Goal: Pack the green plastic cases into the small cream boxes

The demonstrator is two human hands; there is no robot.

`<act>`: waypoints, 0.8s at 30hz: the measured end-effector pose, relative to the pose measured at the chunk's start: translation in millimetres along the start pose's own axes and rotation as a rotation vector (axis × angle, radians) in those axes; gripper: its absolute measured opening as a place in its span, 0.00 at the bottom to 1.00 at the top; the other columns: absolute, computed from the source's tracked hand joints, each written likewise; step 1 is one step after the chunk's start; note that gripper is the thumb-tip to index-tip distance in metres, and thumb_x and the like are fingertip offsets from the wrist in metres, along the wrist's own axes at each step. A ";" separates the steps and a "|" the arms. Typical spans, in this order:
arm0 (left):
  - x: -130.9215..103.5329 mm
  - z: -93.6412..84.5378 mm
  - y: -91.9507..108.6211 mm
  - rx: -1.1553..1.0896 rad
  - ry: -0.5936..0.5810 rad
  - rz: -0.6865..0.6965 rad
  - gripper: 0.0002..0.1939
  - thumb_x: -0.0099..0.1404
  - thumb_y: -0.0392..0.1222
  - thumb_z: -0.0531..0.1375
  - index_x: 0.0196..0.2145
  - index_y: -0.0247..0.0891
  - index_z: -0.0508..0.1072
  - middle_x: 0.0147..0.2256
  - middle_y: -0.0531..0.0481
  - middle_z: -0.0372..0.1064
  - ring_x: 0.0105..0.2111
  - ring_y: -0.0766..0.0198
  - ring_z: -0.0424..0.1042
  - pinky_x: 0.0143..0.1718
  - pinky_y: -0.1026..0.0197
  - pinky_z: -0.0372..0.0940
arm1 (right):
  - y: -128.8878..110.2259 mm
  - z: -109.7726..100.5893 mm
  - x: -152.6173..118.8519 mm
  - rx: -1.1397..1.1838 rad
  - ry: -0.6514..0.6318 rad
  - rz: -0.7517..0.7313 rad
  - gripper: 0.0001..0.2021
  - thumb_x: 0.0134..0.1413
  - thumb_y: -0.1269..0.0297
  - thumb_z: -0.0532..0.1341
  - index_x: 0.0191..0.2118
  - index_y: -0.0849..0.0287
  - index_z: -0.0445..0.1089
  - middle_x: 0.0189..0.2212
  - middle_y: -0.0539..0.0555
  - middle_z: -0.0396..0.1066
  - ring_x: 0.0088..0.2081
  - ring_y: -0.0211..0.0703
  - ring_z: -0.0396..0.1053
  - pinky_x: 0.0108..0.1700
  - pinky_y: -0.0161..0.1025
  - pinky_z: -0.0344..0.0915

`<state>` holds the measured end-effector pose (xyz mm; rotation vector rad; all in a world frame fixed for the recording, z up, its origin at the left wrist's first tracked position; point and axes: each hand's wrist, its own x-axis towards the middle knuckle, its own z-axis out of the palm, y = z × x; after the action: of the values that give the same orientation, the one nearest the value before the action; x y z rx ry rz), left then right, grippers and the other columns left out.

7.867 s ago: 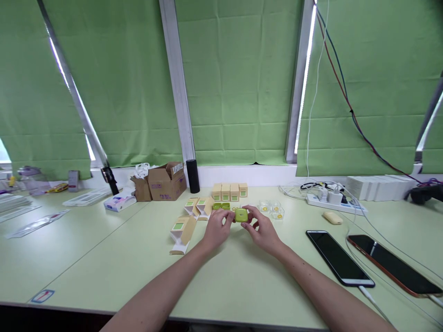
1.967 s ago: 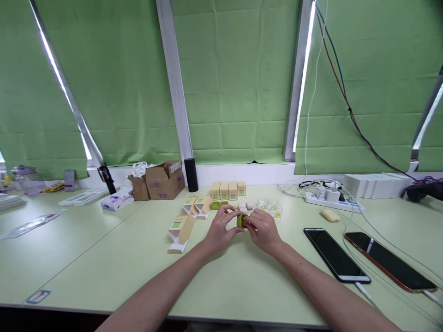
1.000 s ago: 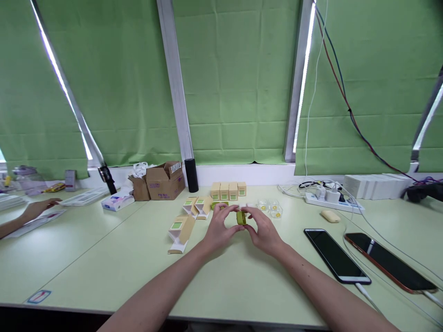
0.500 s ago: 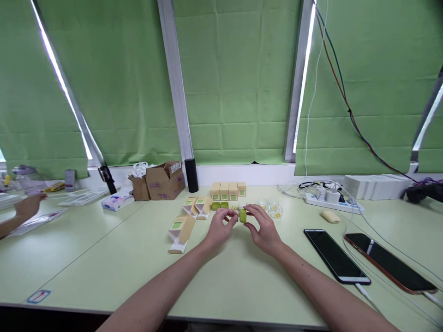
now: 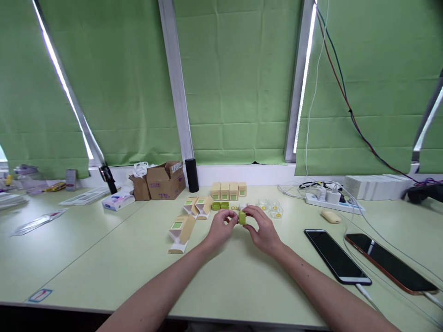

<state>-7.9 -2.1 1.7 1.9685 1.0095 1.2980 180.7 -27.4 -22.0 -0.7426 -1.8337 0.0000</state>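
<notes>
Above the table, my right hand (image 5: 265, 230) grips a small green case (image 5: 242, 217) between thumb and fingers. My left hand (image 5: 221, 228) is pinched closed right beside the case's left side; whatever lies between its fingertips is too small to make out. Two similar green cases (image 5: 220, 205) lie just behind my left hand. Several clear round plastic containers (image 5: 270, 207) with yellow bits in them stand beyond my right hand. Open kraft cartons (image 5: 182, 229) with green labels lie left of my left hand, and several closed kraft boxes (image 5: 229, 191) stand in a row behind.
Two phones (image 5: 337, 256) on charging cables lie to the right, near an earbud-like cream case (image 5: 331, 216) and a white power strip (image 5: 334, 203). A cardboard box (image 5: 166, 180), a black cylinder (image 5: 191, 175) and a tissue pack (image 5: 118, 201) stand at the back left.
The green case has turned slightly in my right hand, while both my hands stay in nearly the same place. Another person's hand at the far left has gone out of view.
</notes>
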 end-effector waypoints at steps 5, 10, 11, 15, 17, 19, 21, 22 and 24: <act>0.4 -0.8 -0.8 -0.010 0.003 -0.005 0.13 0.65 0.50 0.62 0.30 0.37 0.76 0.33 0.46 0.76 0.37 0.58 0.74 0.40 0.57 0.68 | 1.9 2.1 -0.5 0.026 -0.006 0.019 0.22 0.60 0.75 0.60 0.58 0.51 0.66 0.54 0.61 0.70 0.57 0.55 0.70 0.55 0.56 0.76; 0.8 -1.2 -0.1 -0.018 0.002 -0.029 0.13 0.65 0.49 0.62 0.30 0.37 0.76 0.33 0.46 0.76 0.37 0.58 0.74 0.41 0.57 0.68 | 3.1 2.1 -1.0 0.035 -0.017 0.032 0.22 0.61 0.75 0.60 0.59 0.52 0.65 0.54 0.61 0.70 0.57 0.55 0.70 0.56 0.57 0.75; 0.9 -1.3 -0.2 -0.022 0.000 -0.035 0.13 0.65 0.49 0.62 0.30 0.37 0.76 0.33 0.46 0.77 0.36 0.58 0.74 0.41 0.56 0.68 | 3.4 1.9 -0.9 0.036 -0.019 0.031 0.22 0.61 0.75 0.60 0.59 0.52 0.65 0.54 0.61 0.69 0.57 0.55 0.70 0.56 0.57 0.75; 1.1 -1.5 -2.3 -0.063 -0.009 -0.045 0.12 0.64 0.49 0.63 0.30 0.37 0.76 0.32 0.46 0.77 0.36 0.58 0.75 0.41 0.56 0.69 | 4.4 1.4 -0.8 0.035 -0.017 0.031 0.22 0.61 0.74 0.60 0.59 0.51 0.65 0.54 0.61 0.69 0.57 0.55 0.70 0.55 0.57 0.76; 1.2 -1.6 -3.7 -0.083 -0.013 -0.048 0.13 0.64 0.49 0.63 0.31 0.36 0.76 0.32 0.46 0.77 0.35 0.58 0.76 0.41 0.56 0.69 | 4.7 1.4 -0.9 0.036 -0.013 0.031 0.22 0.61 0.74 0.60 0.59 0.51 0.65 0.54 0.61 0.69 0.57 0.54 0.70 0.55 0.56 0.76; 1.3 -1.7 -4.8 -0.094 -0.015 -0.053 0.13 0.64 0.49 0.63 0.31 0.36 0.76 0.32 0.46 0.77 0.35 0.58 0.76 0.41 0.56 0.69 | 4.6 1.6 -1.2 0.039 -0.011 0.032 0.22 0.60 0.75 0.60 0.59 0.52 0.66 0.54 0.60 0.69 0.57 0.54 0.70 0.55 0.55 0.76; 1.4 -1.9 -5.2 -0.099 -0.013 -0.055 0.13 0.64 0.49 0.63 0.31 0.36 0.76 0.32 0.46 0.77 0.35 0.57 0.76 0.41 0.56 0.69 | 4.1 1.6 -1.4 0.041 -0.012 0.037 0.22 0.60 0.76 0.60 0.58 0.52 0.66 0.54 0.60 0.69 0.57 0.54 0.70 0.55 0.55 0.76; 1.4 -2.0 -5.1 -0.102 -0.011 -0.056 0.13 0.64 0.49 0.63 0.31 0.36 0.75 0.32 0.46 0.77 0.35 0.57 0.77 0.41 0.56 0.69 | 3.8 1.5 -1.5 0.041 -0.013 0.040 0.22 0.60 0.76 0.60 0.58 0.52 0.66 0.54 0.60 0.69 0.57 0.53 0.69 0.55 0.55 0.76; 1.4 -2.2 -4.9 -0.114 -0.010 -0.057 0.13 0.63 0.50 0.64 0.31 0.36 0.75 0.32 0.45 0.77 0.35 0.57 0.77 0.41 0.56 0.69 | 3.1 1.2 -1.5 0.042 -0.013 0.047 0.22 0.60 0.76 0.60 0.58 0.52 0.66 0.54 0.60 0.69 0.57 0.53 0.69 0.56 0.55 0.76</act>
<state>-11.0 1.9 -0.6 1.8466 0.9584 1.2846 181.5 -25.3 -24.8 -0.7577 -1.8233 0.0735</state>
